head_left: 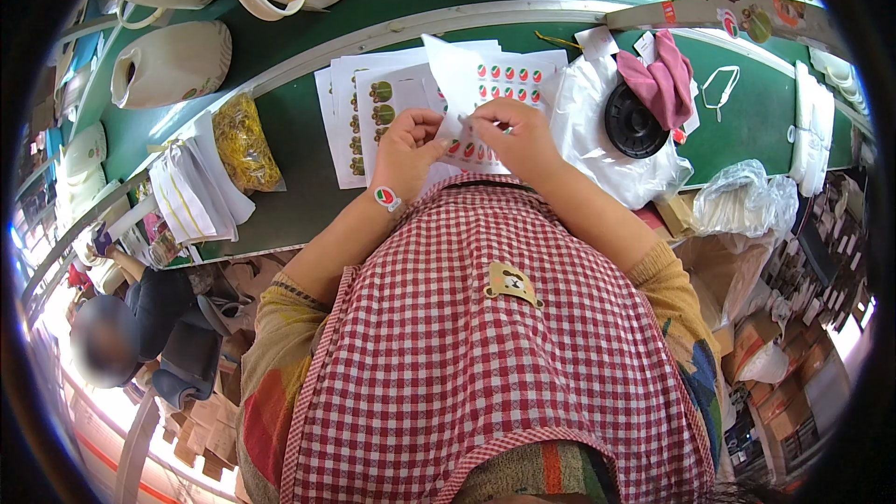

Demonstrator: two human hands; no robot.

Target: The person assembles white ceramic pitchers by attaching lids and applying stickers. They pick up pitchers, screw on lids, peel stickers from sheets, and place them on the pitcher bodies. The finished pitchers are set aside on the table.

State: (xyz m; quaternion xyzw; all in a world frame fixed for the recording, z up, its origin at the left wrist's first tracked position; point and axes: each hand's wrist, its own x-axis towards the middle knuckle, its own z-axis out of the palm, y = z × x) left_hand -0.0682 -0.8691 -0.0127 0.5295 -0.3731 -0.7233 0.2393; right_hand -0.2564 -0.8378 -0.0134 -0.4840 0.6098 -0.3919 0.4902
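Observation:
Between my hands is a sticker sheet (464,151) with rows of small red-and-green round stickers. A blank white flap (450,75) of paper stands up above my fingers. My left hand (407,145) is closed, its thumb and fingers pinching the left side of the sheet. My right hand (515,137) is closed too, its fingertips pinched at the sheet's upper part; what exactly lies between them is hidden. A single red-and-green sticker (386,197) is stuck to my left wrist. Under my hands lie more sheets, one with green-brown stickers (382,114) and another with red-and-green ones (510,80).
White ceramic jugs (177,63) stand at the far left. Nearer are a bag of yellow bits (245,142) and stacked papers (196,189). On the right, a black round lid (635,121) and pink cloth (661,84) rest on clear plastic (597,145). A person (154,322) sits at left.

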